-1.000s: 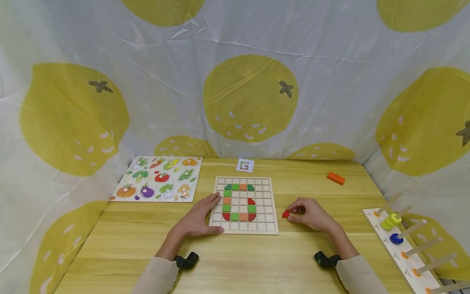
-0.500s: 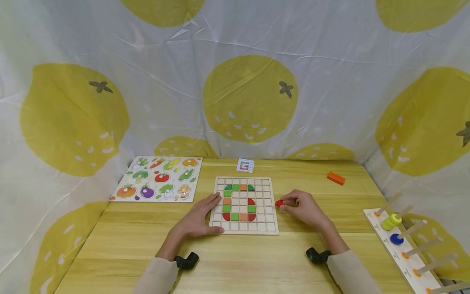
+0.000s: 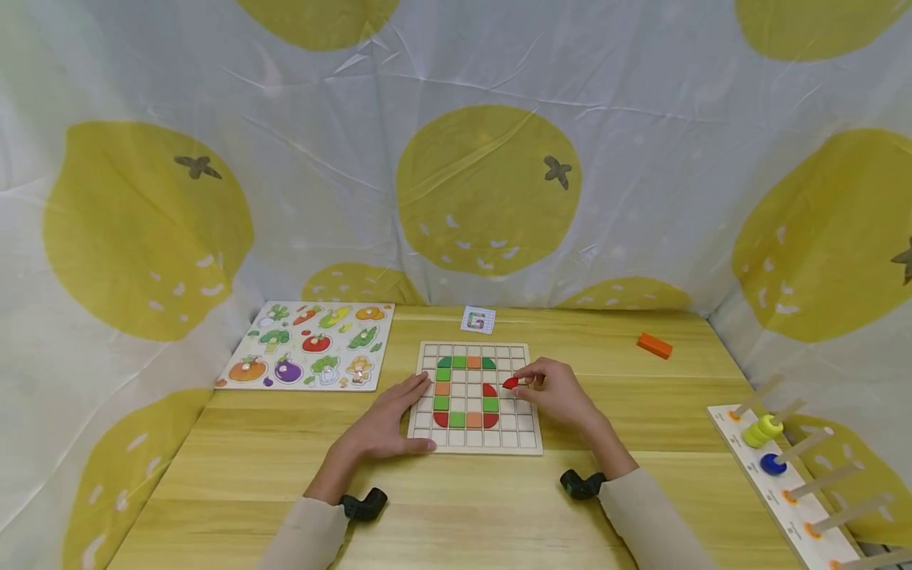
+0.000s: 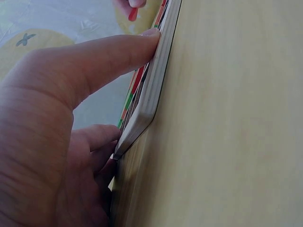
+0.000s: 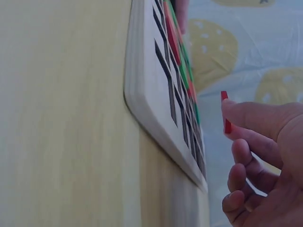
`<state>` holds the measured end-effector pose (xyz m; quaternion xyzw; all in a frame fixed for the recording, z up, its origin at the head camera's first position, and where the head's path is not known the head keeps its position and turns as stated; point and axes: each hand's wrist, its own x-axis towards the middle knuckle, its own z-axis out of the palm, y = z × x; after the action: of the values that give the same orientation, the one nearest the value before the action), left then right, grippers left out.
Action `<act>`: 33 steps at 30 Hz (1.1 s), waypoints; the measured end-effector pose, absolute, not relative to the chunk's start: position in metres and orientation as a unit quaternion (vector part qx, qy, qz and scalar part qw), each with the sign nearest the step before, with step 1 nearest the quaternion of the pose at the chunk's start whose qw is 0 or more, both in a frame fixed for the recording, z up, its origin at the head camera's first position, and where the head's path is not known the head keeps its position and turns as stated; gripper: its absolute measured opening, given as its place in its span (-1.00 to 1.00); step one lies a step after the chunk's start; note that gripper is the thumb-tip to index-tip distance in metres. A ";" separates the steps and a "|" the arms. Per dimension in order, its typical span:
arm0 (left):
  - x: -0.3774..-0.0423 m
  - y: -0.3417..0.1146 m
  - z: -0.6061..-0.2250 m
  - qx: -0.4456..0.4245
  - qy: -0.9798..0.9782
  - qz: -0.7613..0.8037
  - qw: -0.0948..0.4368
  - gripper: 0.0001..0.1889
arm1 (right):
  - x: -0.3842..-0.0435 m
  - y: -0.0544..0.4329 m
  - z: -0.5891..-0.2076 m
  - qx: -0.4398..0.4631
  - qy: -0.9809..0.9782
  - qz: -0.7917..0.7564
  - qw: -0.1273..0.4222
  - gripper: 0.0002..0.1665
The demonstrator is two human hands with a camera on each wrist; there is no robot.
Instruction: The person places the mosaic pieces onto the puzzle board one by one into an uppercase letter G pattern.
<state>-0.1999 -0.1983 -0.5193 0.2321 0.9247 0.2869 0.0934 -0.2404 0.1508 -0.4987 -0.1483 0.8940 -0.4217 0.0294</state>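
A wooden grid board (image 3: 518,441) lies on the table with green, orange and red tiles set in a G-like outline. My left hand (image 3: 385,419) rests at the board's left side, fingers on the left edge and thumb (image 4: 118,52) on the near corner. Between thumb and index finger, my right hand (image 3: 559,393) pinches a small red tile (image 5: 226,112) with a rounded side. That tile is above the board's right columns, apart from the surface, just right of a red tile (image 3: 489,390) in the grid.
Behind the board lies a small card (image 3: 478,320) printed with a coloured G. A vegetable puzzle board (image 3: 306,346) lies back left. An orange block (image 3: 655,346) is back right, and a peg stand (image 3: 784,483) with yellow and blue rings is at the right edge.
My right hand has moved left and away from me with the red tile, from the table beside the board to above its right columns. The left hand stays put.
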 end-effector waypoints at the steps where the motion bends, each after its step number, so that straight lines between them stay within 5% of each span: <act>1: -0.200 -0.198 -0.519 0.232 0.925 0.287 0.093 0.18 | -0.241 0.147 -0.499 -0.147 0.894 -0.423 0.032 -0.76; 33: -0.202 -0.200 -0.521 0.231 0.926 0.283 0.100 0.18 | -0.248 0.087 -0.512 -0.151 0.894 -0.417 0.064 -0.78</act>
<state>-0.2018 -0.2002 -0.5212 0.2305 0.9255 0.2835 0.0995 -0.2478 0.0869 -0.5119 -0.1510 0.8941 -0.4168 0.0645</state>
